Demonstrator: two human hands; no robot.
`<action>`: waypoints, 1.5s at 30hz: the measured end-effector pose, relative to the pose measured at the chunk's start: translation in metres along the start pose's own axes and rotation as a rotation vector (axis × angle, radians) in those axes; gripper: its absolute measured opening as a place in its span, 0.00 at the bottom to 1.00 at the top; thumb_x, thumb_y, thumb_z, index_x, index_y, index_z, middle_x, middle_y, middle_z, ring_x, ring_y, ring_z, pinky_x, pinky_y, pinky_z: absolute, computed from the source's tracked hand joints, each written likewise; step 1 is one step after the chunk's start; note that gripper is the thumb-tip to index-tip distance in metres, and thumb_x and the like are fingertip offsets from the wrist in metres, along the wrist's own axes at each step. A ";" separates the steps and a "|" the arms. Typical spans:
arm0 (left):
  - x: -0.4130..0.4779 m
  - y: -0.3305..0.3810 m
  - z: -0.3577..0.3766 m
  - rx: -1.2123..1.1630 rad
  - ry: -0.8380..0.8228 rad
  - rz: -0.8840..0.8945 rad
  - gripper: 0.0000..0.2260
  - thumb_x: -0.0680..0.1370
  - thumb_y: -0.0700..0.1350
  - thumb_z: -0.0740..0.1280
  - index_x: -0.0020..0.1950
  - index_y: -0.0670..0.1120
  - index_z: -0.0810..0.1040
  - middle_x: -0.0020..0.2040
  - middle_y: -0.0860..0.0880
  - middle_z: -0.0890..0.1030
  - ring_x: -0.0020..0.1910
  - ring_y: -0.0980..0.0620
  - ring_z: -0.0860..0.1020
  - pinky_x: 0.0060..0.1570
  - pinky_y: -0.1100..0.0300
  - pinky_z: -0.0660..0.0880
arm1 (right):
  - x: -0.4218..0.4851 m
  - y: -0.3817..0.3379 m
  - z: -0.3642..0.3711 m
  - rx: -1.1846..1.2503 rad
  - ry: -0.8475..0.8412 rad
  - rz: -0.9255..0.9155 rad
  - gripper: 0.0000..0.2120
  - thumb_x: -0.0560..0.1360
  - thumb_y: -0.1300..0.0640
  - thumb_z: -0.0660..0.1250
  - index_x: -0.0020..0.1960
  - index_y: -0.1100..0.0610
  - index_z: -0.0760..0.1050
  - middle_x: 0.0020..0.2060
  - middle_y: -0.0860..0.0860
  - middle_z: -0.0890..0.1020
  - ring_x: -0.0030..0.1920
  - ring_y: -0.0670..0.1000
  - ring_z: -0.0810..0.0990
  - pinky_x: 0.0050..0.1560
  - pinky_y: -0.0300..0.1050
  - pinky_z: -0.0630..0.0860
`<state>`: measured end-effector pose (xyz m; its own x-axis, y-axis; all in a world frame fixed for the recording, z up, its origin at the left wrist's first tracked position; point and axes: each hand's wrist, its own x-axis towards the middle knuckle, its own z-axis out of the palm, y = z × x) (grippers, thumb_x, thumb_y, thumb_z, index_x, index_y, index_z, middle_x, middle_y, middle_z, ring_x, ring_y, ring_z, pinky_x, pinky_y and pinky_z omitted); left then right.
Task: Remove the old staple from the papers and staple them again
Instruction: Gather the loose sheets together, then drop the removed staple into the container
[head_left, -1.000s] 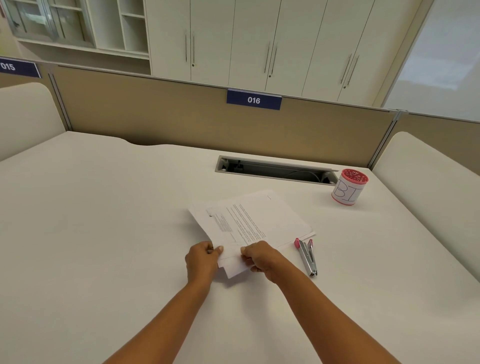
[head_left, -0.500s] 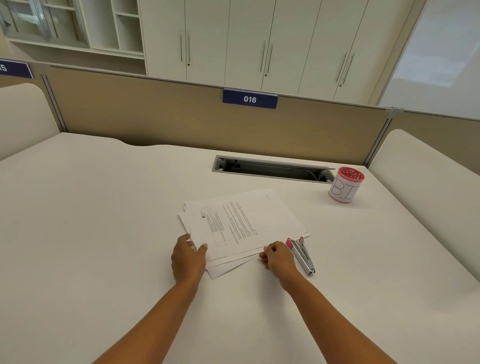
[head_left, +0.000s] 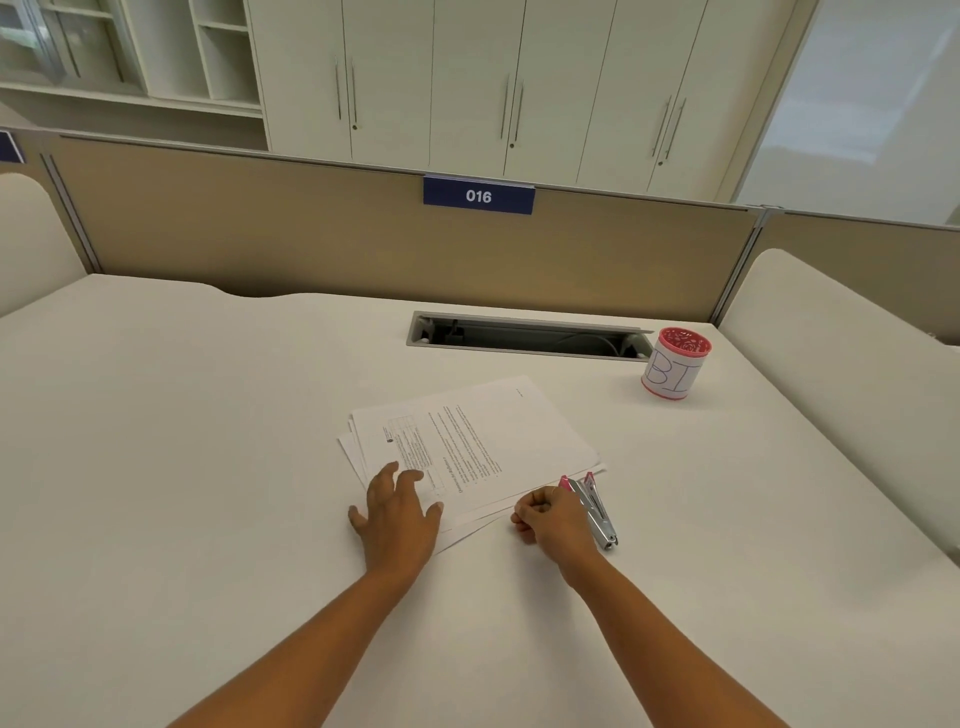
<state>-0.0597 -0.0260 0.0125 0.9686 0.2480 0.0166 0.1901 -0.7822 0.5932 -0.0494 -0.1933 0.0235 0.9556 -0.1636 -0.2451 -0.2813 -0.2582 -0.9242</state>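
Apparently the old staple is already out, though it is too small to make out: the white printed papers (head_left: 483, 436) lie fanned and uneven on the white desk (head_left: 208, 467). The left hand (head_left: 395, 512) rests on their near corner, fingers spread flat. The right hand (head_left: 550, 519) sits at their near edge, fingers curled in with nothing visible between them, just beside the silver stapler with pink tips (head_left: 597, 512). Squaring the sheets and restapling remain, I judge.
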 end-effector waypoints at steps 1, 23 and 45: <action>0.001 0.002 0.002 0.033 -0.013 0.021 0.20 0.78 0.50 0.61 0.70 0.50 0.65 0.76 0.49 0.57 0.76 0.50 0.54 0.72 0.42 0.49 | 0.001 0.000 -0.002 0.006 0.003 -0.006 0.12 0.75 0.70 0.62 0.35 0.58 0.71 0.31 0.53 0.78 0.30 0.47 0.76 0.30 0.35 0.73; 0.101 0.116 0.065 0.155 -0.231 0.401 0.21 0.80 0.48 0.59 0.72 0.44 0.63 0.75 0.45 0.61 0.74 0.48 0.61 0.72 0.52 0.61 | 0.070 -0.025 -0.084 -0.192 0.326 -0.105 0.11 0.74 0.68 0.62 0.53 0.63 0.80 0.37 0.54 0.79 0.39 0.51 0.77 0.46 0.39 0.73; 0.183 0.205 0.144 0.310 -0.304 0.597 0.27 0.80 0.58 0.50 0.76 0.46 0.54 0.78 0.47 0.51 0.78 0.49 0.49 0.75 0.52 0.44 | 0.207 -0.085 -0.180 -0.511 0.793 -0.192 0.13 0.77 0.56 0.62 0.60 0.58 0.78 0.57 0.58 0.79 0.57 0.56 0.77 0.57 0.47 0.74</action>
<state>0.1791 -0.2230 0.0214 0.9142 -0.4050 0.0149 -0.3908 -0.8710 0.2977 0.1567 -0.3764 0.1042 0.7046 -0.6232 0.3393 -0.3097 -0.7003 -0.6431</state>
